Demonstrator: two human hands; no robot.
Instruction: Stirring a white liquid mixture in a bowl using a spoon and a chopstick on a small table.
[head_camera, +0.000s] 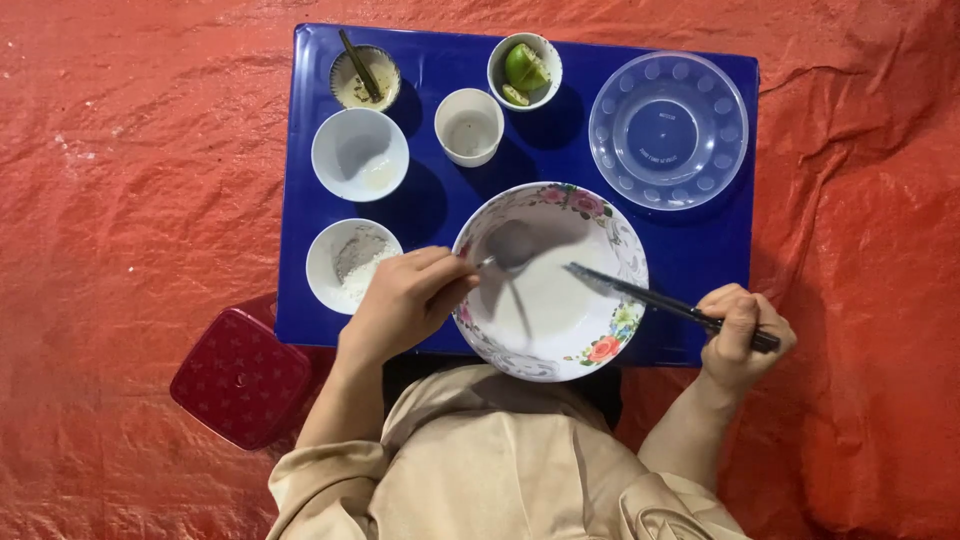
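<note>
A large white bowl with a floral rim (615, 235) sits at the near edge of a blue table (700, 250). My left hand (405, 300) holds a metal spoon (505, 250) whose head lies inside the bowl. My right hand (738, 335) grips a pair of dark chopsticks (640, 292), with their tips reaching over the bowl's right side. The bowl's inside looks mostly white and bare.
On the table stand a clear plastic bowl (668, 130), a small bowl with lime pieces (525, 70), a white cup (468, 125), a sauce dish with a utensil (365, 78), and two small white bowls (358, 155) (345, 262). A red stool (240, 378) is on the orange tarp (130, 180).
</note>
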